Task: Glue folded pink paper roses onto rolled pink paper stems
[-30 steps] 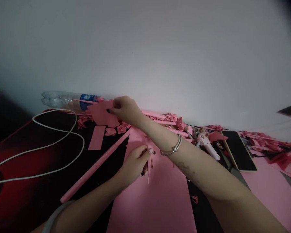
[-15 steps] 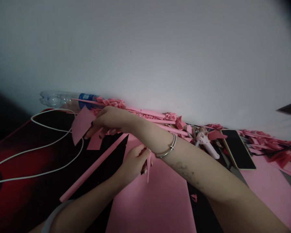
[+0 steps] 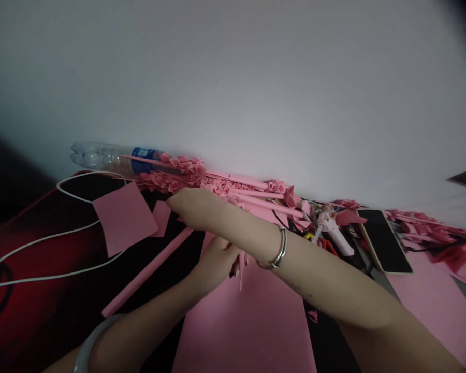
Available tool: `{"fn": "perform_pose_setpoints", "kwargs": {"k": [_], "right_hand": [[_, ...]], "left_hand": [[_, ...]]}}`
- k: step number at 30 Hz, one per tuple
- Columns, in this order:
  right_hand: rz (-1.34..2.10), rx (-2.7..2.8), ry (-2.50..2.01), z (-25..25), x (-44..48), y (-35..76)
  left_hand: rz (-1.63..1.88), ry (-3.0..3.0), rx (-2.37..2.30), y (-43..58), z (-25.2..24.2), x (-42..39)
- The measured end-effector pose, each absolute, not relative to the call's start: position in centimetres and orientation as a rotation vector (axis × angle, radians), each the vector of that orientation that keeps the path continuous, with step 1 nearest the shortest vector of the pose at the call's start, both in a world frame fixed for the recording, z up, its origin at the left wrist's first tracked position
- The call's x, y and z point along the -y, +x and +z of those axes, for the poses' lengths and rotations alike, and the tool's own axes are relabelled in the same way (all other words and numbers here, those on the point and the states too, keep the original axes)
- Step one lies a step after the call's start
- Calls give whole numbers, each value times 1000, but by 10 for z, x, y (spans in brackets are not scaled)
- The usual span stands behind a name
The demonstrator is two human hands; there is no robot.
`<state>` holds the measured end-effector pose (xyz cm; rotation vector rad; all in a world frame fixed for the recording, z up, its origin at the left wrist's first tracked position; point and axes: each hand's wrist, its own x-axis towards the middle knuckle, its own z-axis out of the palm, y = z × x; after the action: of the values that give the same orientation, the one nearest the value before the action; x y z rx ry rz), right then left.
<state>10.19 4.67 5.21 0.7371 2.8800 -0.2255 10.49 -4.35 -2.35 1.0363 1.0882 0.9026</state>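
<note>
My left hand (image 3: 217,261) is closed over the large pink sheet, with a narrow pointed pink paper piece (image 3: 241,272) sticking down from its fingers. My right arm crosses above it and hides part of that grip. At the arm's end, my right hand (image 3: 188,207) is bent downward, its fingers hidden beneath it. A square pink paper (image 3: 125,218) lies to the left of this hand, with a smaller pink paper piece (image 3: 162,217) between them. Below the right hand, a rolled pink paper tube (image 3: 147,272) slants across the dark surface.
A clear plastic bottle (image 3: 101,155) lies at the back left by folded pink paper flowers (image 3: 184,165). White cable (image 3: 42,238) loops at left. A glue gun (image 3: 336,233) and phone (image 3: 384,241) lie at right. The large pink sheet (image 3: 248,331) spreads in front.
The square pink paper has left my right hand and now lies flat at left. My right hand has drawn back to the right. My left hand keeps its hold.
</note>
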Motion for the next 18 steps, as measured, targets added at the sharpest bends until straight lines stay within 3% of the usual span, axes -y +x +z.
{"fn": "perform_pose_setpoints", "kwargs": {"k": [5,11,18], "right_hand": [[-247,-2939,706,73,-50,109],[-162,-2861,1038,123,-54,149],[-100,-2706,1118,115,-65,173]], "left_hand": [[916,1017,-1068,105,-19,44],[889,977,-1053,106,-14,44],[761,1054,-963,105,-12,45]]}}
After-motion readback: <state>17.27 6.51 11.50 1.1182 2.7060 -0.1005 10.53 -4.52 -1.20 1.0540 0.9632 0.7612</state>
